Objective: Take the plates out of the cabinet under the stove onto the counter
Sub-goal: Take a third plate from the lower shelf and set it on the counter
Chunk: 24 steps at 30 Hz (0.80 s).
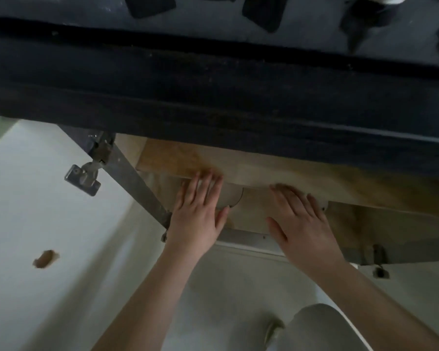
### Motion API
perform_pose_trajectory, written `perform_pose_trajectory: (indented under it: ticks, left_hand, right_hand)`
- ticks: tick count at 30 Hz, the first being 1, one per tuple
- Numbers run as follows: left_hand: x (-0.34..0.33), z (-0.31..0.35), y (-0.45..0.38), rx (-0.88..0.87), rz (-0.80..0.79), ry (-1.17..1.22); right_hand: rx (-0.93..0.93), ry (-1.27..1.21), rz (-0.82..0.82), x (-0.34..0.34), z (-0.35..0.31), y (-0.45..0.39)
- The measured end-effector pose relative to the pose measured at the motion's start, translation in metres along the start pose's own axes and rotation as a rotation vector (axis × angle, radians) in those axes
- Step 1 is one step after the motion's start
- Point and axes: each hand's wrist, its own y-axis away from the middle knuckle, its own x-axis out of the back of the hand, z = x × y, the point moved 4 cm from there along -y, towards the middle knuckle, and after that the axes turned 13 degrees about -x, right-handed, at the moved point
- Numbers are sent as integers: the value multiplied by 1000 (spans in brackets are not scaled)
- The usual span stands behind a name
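Head view looks down into the open cabinet [302,178] under the stove [213,11]. Dark counter [213,79] edge runs across the far half of the frame, black stove grates visible above it, blurred.

Both hands reach into the cabinet, palms down, fingers extended and slightly spread. Left hand [200,211] lies flat over a pale round plate [230,197] on the lower shelf; fingertips reach toward the wooden upper shelf [178,158] edge, thumb out to the right. Only a curved right-hand portion of that plate shows past the hand. Right hand [302,224] also flat and uncurled, covering a second pale plate edge [323,204] that peeks out at its right side. Neither hand grips anything; fingers blurred, so actual contact with the plates cannot be told for sure.

Plates sit side by side inside the cabinet, near its front lip, below the wooden shelf.

White cabinet door [36,198] swung open at left, metal hinge [85,177] on it, a brown spot [45,259] lower on the door. Another hinge [378,259] at right on the cabinet frame. Person's knee in pale trousers [319,328] at the near bottom.
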Motion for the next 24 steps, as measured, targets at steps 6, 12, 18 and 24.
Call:
perform_pose_trajectory:
  ticks: [6,12,18,24]
  left_hand:
    - [-10,-16,0,-79,120,-107]
    - [-22,-17,1,-136,317,-156]
    - [-32,-23,-3,-171,465,-149]
    - [-36,-24,-4,-172,484,-113]
  right_hand:
    - [49,98,78,-4,-1,-6]
    - [36,191,163,-18,2,-5]
    - [-2,156,339,-38,-2,-4]
    - [-14,164,411,-56,0,-5]
